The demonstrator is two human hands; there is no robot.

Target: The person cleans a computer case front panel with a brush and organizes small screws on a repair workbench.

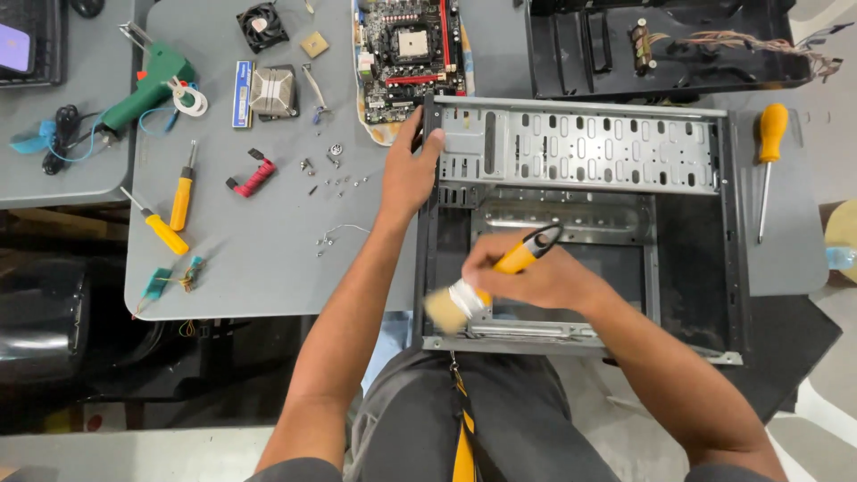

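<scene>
Here, open grey computer case (580,152), gutted.

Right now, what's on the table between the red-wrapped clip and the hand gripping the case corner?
In the head view, small loose screws lie scattered between the red-wrapped clip and the left hand on the computer case.

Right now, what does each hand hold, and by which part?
The right hand holds a paintbrush by its yellow-and-black handle. The left hand grips the computer case at its upper-left corner edge.

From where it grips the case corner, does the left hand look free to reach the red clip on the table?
Probably yes. The left hand rests on the computer case corner, and only small loose screws lie on the bare table between it and the red clip.
</scene>
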